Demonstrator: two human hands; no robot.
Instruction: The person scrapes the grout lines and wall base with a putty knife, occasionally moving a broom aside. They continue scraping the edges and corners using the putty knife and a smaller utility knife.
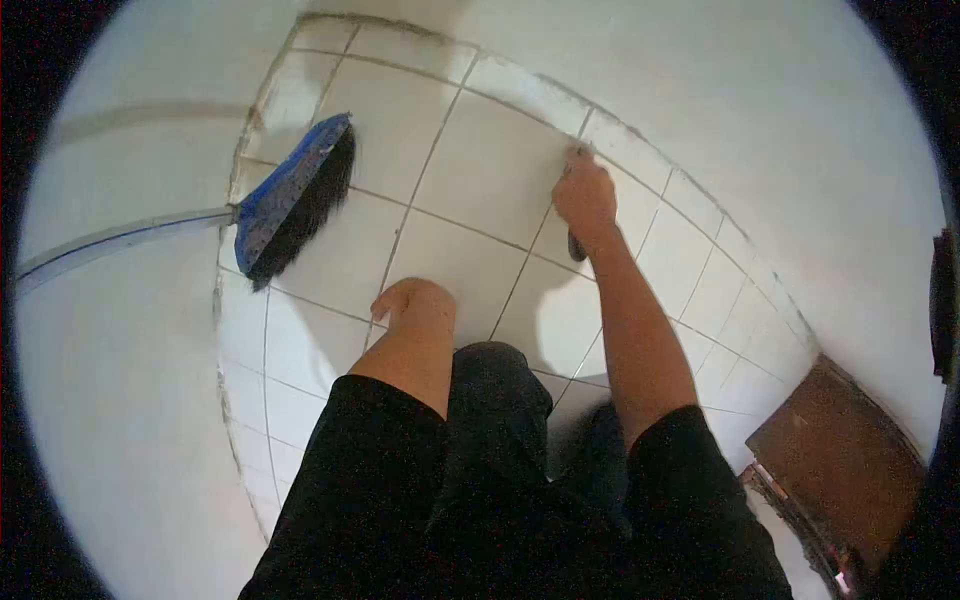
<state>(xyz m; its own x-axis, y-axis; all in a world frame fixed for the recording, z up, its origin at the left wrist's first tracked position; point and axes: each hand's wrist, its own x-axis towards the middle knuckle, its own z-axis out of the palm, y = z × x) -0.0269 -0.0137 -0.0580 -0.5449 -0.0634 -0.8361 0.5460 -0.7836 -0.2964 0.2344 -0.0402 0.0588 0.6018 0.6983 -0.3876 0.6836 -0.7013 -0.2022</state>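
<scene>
My right hand (586,195) is closed around a dark-handled tool. The butt of its dark handle (577,247) sticks out below the fist, and the working end is hidden or too small to make out. The fist is close to the white tiled floor (490,165), beside the row of skirting tiles (625,140) along the wall. My left hand (412,298) hangs bent at the wrist in front of my knee, low over the floor. Its thumb side shows fingers loosely apart with nothing visible in them; the rest is hidden.
A broom head (295,200) with a blue top and black bristles rests at the left corner, its pale pole (130,240) running left. White walls (740,130) enclose the floor. A brown panel (840,450) stands at the lower right. My dark-trousered knee (490,385) is between my arms.
</scene>
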